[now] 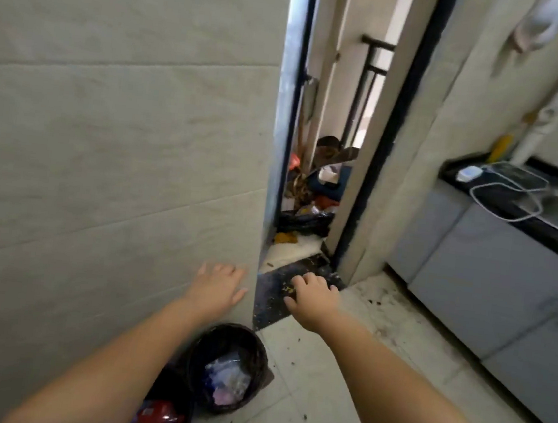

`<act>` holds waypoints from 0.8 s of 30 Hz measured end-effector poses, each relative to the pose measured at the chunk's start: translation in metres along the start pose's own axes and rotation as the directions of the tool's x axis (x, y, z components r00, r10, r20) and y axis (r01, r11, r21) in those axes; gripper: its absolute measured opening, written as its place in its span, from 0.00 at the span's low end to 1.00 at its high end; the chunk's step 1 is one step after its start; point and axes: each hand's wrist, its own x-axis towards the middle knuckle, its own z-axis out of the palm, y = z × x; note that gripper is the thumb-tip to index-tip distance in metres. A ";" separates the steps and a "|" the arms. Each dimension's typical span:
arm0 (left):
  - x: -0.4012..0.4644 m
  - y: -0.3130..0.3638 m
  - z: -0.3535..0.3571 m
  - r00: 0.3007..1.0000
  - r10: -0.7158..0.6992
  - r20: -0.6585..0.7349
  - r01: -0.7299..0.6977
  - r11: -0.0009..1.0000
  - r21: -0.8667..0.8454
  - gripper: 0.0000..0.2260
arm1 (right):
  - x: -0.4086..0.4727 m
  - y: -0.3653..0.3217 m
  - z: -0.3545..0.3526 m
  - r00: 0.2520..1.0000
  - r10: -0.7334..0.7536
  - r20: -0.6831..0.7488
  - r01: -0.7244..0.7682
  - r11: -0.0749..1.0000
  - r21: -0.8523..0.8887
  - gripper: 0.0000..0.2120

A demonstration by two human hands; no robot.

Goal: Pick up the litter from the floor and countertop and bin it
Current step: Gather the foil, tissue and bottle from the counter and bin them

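I see the round black bin standing upright on the floor tiles, tight against the wall's foot, with crumpled clear and purple wrappers inside. Small dark litter specks lie scattered on the pale tiles just beside it.

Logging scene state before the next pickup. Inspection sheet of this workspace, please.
Surface: pale tiled floor, dark specks and stains; black countertop.
Job's things: black bin by the wall, wrappers inside; second bin with red packaging.
Clutter: bags and rubbish piled beyond the doorway.
Hands: left hand flat on the tiled wall; right hand open, empty, above the dark threshold.
Cables: white cable and adapter on countertop.
Surroundings: grey cabinets, balcony railing.
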 end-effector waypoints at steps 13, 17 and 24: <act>-0.016 0.301 0.016 0.777 0.603 0.180 -0.619 0.785 0.043 0.23 | -0.248 0.245 0.055 0.717 0.696 0.022 -0.675 0.687 0.268 0.23; -0.029 0.417 0.024 0.673 0.705 0.221 -0.730 0.681 0.052 0.23 | -0.333 0.316 0.066 0.580 0.813 0.049 -0.779 0.535 0.328 0.22; -0.084 0.629 0.040 0.477 0.853 0.214 -0.873 0.488 0.002 0.23 | -0.477 0.443 0.079 0.331 0.941 0.073 -0.888 0.285 0.360 0.22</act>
